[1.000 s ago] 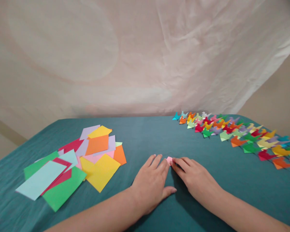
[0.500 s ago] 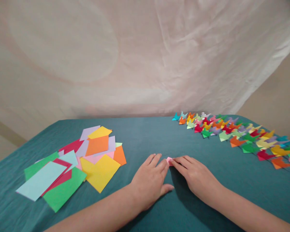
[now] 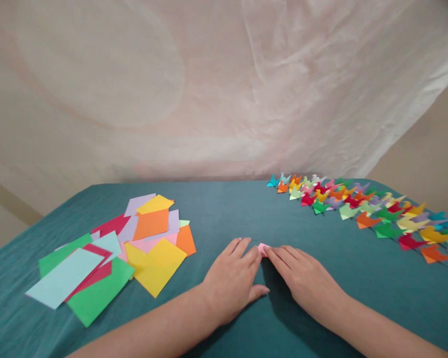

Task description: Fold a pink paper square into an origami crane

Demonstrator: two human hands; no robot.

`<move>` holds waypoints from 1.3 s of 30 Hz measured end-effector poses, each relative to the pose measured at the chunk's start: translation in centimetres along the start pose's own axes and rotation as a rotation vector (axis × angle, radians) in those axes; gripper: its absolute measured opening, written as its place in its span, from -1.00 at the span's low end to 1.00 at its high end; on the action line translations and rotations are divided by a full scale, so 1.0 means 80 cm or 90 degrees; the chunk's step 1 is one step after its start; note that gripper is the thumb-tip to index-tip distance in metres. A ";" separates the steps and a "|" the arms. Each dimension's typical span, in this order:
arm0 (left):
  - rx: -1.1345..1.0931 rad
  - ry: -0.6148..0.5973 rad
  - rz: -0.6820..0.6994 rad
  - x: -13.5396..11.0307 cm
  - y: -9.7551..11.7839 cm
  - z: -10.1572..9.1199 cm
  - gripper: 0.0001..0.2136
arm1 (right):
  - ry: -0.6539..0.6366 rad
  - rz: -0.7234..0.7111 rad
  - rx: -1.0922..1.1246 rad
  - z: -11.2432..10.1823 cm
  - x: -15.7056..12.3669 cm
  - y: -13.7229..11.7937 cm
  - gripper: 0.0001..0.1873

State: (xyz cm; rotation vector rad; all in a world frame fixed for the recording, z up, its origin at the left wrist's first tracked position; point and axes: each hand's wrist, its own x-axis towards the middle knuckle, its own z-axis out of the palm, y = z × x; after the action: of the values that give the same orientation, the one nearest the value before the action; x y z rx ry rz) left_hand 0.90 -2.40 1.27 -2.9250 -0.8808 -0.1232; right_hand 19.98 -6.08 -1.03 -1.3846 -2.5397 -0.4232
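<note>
A small piece of folded pink origami paper point(image 3: 263, 249) lies on the table between my hands, mostly covered by fingertips. My left hand point(image 3: 234, 278) rests flat, fingers stretched and thumb apart, with its index fingertip against the paper's left side. From the right, my right hand point(image 3: 302, 271) has its fingers close together, the tips pressed onto the paper; its thumb is hidden beneath.
Loose coloured paper sheets, with a yellow sheet point(image 3: 157, 268) nearest my left hand, overlap on the left. Rows of folded paper birds, among them an orange bird point(image 3: 368, 220), stand along the right. A teal cloth point(image 3: 224, 209) covers the table; a pale curtain point(image 3: 216, 99) hangs behind.
My right hand's fingers have shifted slightly, its fingertips moving a little right and down on the pink paper. My left hand stays in place.
</note>
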 end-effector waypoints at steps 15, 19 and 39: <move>0.008 -0.034 -0.053 -0.004 0.003 -0.005 -0.40 | -0.045 -0.010 -0.048 0.000 0.006 -0.003 -0.65; 0.028 -0.043 -0.063 -0.004 0.004 -0.011 -0.43 | -0.037 -0.016 -0.046 0.000 0.007 -0.002 -0.66; -0.039 -0.075 -0.036 0.001 -0.023 -0.041 -0.75 | -0.072 -0.011 -0.065 -0.001 0.009 -0.002 -0.64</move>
State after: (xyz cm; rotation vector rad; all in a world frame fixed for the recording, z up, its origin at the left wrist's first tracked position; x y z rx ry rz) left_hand -0.24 -1.18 4.64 -2.9907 -0.9941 0.0204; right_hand 19.47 -5.66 -0.77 -1.4637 -2.6562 -0.4981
